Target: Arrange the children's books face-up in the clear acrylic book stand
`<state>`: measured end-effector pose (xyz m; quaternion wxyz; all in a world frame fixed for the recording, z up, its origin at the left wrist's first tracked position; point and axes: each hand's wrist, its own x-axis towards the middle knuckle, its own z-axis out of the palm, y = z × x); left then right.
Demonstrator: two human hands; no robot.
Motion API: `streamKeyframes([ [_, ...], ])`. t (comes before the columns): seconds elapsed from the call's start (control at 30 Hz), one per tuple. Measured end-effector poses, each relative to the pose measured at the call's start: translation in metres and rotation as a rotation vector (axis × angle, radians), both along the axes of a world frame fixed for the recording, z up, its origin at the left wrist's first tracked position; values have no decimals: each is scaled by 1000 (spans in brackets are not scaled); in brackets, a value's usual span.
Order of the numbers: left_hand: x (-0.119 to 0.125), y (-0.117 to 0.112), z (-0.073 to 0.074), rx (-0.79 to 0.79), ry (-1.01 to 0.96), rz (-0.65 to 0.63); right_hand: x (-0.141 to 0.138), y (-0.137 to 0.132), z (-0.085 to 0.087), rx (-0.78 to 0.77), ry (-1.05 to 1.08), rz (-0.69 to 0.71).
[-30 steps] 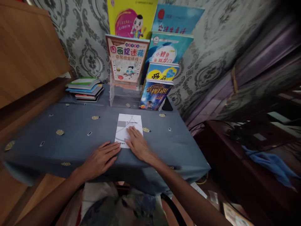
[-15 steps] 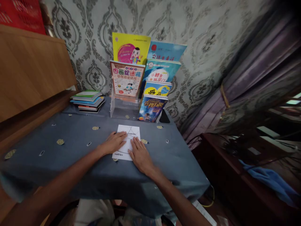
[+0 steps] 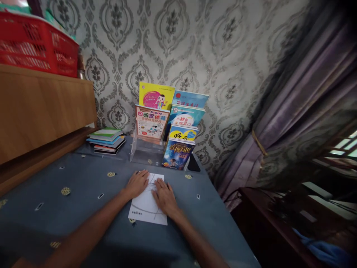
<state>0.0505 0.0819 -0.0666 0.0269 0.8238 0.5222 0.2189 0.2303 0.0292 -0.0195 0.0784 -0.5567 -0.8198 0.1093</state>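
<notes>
Head view: from my seat away from the table I see two bare hands on one white booklet (image 3: 146, 206) (perhaps a single sheet; its thickness escapes me). It lies on the blue-grey tablecloth (image 3: 83, 178), in front of the clear stand (image 3: 147, 149). The left hand (image 3: 138, 184) rests at its upper left edge, the right hand (image 3: 165, 195) over its right side, both with fingers extended, unclenched, grasping nothing; I judge that the spread contact keeps the paper flat.

On the stand I count six books (image 3: 152, 121), two in the left column and four in the right, tiered, I suppose, so each cover shows. I also count one stack of books (image 3: 108, 139) to the left, its layers too tight to number, and one dark flat object (image 3: 194, 163) beside the stand.
</notes>
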Motion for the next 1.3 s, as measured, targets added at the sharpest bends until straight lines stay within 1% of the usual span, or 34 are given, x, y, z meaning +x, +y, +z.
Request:
streamKeyframes([
  [0.1, 0, 1, -1, 4, -31, -4, -6, 25, 1, 19, -7, -74],
  [0.2, 1, -1, 2, 25, -5, 31, -10, 39, -5, 91, 14, -118],
  [0.33, 2, -6, 13, 63, 60, 175, -9, 41, -14, 145, 27, -122],
  [0.43, 2, -6, 19, 62, 77, 180, -8, 42, -18, 151, 24, -116],
  [0.5, 2, -1, 21, 34, 34, 169, -8, 44, -20, 154, 23, -118],
  [0.57, 0, 7, 20, -50, -162, 165, -8, 46, -22, 163, 20, -124],
  [0.67, -8, 25, 17, -196, -556, 163, -8, 47, -23, 174, 8, -125],
  [0.73, -15, 35, 15, -263, -715, 181, -9, 46, -23, 164, -2, -125],
  [0.8, -20, 38, 13, -334, -831, 193, -9, 45, -21, 149, -5, -134],
  [0.9, -21, 27, 11, -478, -996, 148, -9, 45, -19, 146, 16, -156],
  [0.97, -18, 12, 11, -614, -1074, 60, -8, 47, -20, 144, 48, -172],
  [1.03, -16, -5, 15, -825, -1163, -63, -4, 50, -24, 145, 104, -185],
  [1.1, -16, -18, 22, -1019, -1244, -150, 2, 55, -30, 164, 209, -202],
  [1.13, -17, -22, 26, -1069, -1271, -160, 5, 57, -34, 176, 287, -212],
  [1.17, -20, -24, 31, -1075, -1289, -146, 8, 59, -36, 185, 383, -224],
  [1.23, -28, -24, 41, -1015, -1329, -111, 12, 63, -39, 177, 615, -242],
  [1.3, -38, -21, 51, -934, -1375, -84, 14, 65, -38, 104, 852, -233],
])
